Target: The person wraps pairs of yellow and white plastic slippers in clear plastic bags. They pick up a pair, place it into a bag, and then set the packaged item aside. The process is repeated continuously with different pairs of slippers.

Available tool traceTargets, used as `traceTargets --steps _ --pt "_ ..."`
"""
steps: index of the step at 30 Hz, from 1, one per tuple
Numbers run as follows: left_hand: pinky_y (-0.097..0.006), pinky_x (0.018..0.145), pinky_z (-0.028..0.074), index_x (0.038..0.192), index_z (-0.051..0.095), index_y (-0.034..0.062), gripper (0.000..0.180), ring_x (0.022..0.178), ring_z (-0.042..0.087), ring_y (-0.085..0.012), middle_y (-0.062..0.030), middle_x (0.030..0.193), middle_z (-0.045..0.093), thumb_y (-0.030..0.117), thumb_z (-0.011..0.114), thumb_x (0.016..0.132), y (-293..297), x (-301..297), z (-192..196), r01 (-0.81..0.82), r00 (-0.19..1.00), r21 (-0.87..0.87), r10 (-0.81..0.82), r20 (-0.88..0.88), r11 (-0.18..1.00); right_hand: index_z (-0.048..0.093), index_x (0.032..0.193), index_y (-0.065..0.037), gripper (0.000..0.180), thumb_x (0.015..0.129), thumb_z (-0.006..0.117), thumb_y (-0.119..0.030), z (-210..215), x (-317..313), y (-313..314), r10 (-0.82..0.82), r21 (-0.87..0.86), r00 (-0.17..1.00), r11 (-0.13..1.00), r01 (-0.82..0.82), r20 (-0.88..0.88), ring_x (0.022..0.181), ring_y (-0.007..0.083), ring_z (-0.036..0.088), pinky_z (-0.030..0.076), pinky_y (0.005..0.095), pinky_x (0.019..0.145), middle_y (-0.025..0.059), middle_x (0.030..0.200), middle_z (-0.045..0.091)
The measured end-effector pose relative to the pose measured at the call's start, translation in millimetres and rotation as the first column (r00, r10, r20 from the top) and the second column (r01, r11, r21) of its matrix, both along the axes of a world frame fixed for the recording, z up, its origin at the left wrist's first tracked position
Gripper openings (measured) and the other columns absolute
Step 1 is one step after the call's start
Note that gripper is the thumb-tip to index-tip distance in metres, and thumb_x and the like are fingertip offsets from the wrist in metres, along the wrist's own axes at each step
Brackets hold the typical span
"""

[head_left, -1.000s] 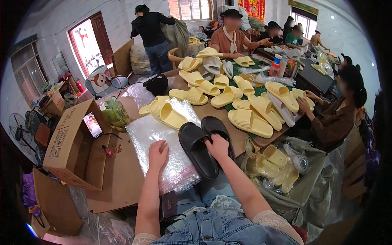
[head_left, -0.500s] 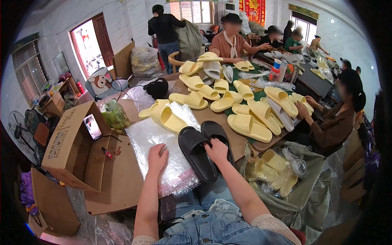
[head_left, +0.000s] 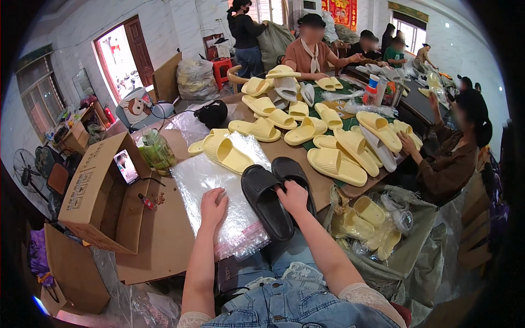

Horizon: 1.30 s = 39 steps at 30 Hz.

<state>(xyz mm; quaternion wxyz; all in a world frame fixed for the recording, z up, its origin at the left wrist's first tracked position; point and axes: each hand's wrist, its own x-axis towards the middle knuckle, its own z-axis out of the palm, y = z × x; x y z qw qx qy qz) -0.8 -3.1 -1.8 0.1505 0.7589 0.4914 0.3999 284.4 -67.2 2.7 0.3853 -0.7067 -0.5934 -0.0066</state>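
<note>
A pair of black slippers [head_left: 268,205] lies side by side at the table's near edge, toes pointing away from me. My right hand [head_left: 292,198] grips them where they meet, its fingers partly hidden by the slippers. To their left, my left hand [head_left: 214,208] rests flat with fingers stretched out on a stack of clear plastic bags [head_left: 197,188]. Just beyond the hands, a yellow slipper [head_left: 227,153] sits on the bags' far part. Behind it spreads a pile of yellow slippers [head_left: 306,131], with a few grey ones among them.
On the left stand an open cardboard box [head_left: 98,191] with a phone [head_left: 126,167] propped in it and a glass jar [head_left: 156,150]. At the right, a sack [head_left: 404,262] holds bagged yellow slippers. A co-worker [head_left: 454,147] sits at the right; others are farther back.
Both hands and the black slippers keep nearly the same place. The view has shifted slightly. At the back, the standing person with the big sack has turned, and the co-worker at right has raised a hand.
</note>
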Motion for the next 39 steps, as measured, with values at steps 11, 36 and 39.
traceTargets --steps 11,36,39 --pt "-0.042 0.104 0.045 0.113 0.072 0.0069 0.031 0.117 0.058 -0.0338 -0.0157 0.119 0.068 0.018 0.071 0.084 -1 -5 -11 -0.013 1.0 -0.007 0.013 0.0 1.0 0.063 0.081 -0.002 0.036 0.087 0.067 -0.038 -5 1 4 -0.003 -0.015 1.0 1.0 0.003 0.007 0.082 0.0378 0.066 0.051 0.0502 0.072 0.0178 0.084 0.064" --pt "-0.043 0.105 0.044 0.11 0.072 0.0071 0.029 0.117 0.057 -0.0344 -0.0139 0.12 0.068 0.019 0.071 0.084 3 -1 -7 0.001 1.0 0.018 -0.001 0.008 1.0 0.061 0.08 -0.003 0.036 0.088 0.065 -0.038 -8 2 4 0.005 0.038 1.0 0.999 -0.006 0.019 0.078 0.0393 0.065 0.05 0.0518 0.068 0.0171 0.082 0.063" --pt "-0.043 0.104 0.044 0.11 0.072 0.0069 0.028 0.117 0.057 -0.0346 -0.014 0.12 0.068 0.019 0.071 0.084 4 -1 -7 0.0 1.0 0.025 0.0 0.0 1.0 0.061 0.08 -0.004 0.035 0.089 0.065 -0.037 -11 3 3 0.003 0.063 0.999 0.998 -0.005 0.034 0.078 0.0394 0.065 0.05 0.0516 0.067 0.017 0.082 0.063"
